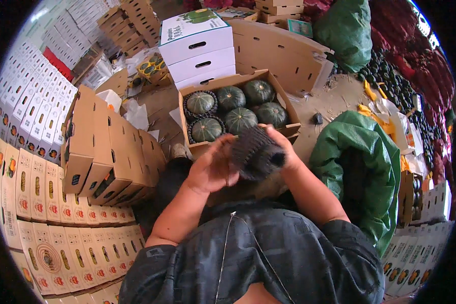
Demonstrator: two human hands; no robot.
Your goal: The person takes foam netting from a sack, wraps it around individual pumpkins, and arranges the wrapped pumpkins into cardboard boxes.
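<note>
A black foam mesh sleeve [254, 155] is held between both hands in front of my chest, its open end turned to the right. My left hand [212, 167] touches its left side with the fingers partly curled. My right hand [283, 146] grips its right side. Just beyond the hands, an open cardboard box [238, 78] holds several dark green pumpkins [241, 121]. Two pumpkins at the box's left side, one behind the other, sit in black mesh sleeves [201, 103]; the others in it are bare.
White pumpkin cartons [197, 49] are stacked behind the box. Brown cartons [110, 152] stand at the left, beside tall stacked cartons. An open green woven sack [383, 159] stands at my right. Many dark green pumpkins [387, 76] lie farther back at the right.
</note>
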